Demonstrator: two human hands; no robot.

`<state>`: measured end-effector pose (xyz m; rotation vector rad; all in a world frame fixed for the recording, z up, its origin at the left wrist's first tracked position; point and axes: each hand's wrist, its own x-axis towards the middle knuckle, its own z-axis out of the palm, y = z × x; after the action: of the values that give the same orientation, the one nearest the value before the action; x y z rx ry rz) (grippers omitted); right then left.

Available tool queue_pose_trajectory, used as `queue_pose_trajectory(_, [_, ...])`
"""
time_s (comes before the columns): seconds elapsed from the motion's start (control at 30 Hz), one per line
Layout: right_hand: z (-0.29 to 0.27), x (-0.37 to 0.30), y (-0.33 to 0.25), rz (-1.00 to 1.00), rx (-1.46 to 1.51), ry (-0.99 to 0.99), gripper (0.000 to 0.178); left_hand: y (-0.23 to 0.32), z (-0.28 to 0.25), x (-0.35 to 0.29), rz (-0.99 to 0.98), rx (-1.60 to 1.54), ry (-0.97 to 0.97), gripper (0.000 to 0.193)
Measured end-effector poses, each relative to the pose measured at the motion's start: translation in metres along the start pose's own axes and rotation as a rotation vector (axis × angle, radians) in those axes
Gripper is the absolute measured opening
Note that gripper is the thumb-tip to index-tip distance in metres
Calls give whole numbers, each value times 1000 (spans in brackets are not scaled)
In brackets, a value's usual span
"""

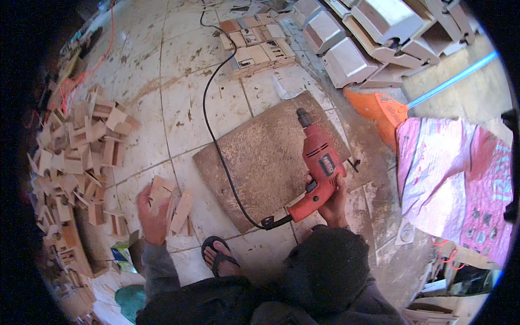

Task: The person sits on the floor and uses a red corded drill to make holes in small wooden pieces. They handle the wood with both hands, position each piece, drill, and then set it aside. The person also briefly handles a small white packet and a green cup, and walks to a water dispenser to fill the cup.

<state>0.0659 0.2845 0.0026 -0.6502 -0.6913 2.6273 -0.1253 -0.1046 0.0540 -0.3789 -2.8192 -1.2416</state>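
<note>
A red corded power drill [318, 149] is in my right hand [337, 205], over the right part of a worn brown board. Its chuck points away from me and no bit can be made out in it. My left hand [154, 221] is closed around a small pale wooden piece [162, 189] with a dark slot in it, off the board's left side. Right beside that hand stands another small wooden piece [182, 210], and I cannot tell whether they touch. The drill's black cord [206, 103] runs across the board [254, 146] and away over the tiles.
A heap of small wooden pieces [76, 157] spreads along the left. Stacked wooden blocks [261, 51] stand far ahead. Larger wooden assemblies [355, 54] are piled at the far right. An orange broom [384, 111] with a blue handle and a pink-white sack [449, 173] lie to the right.
</note>
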Motion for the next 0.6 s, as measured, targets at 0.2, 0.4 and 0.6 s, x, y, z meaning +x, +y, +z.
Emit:
queue_pose_trajectory(0.2, [6,-6,28,-188,-184,57,69,112,133,42,-179,-558,-741,45])
queue_pose_trajectory(0.4, [25,-17,50,-205,-197,8,71,176,228,27,-598,-1016,-787,41])
queue_pose_trajectory(0.6, [9,-16,40,-49,-486,-246,72,188,224,19,-524,-1122,-603,35])
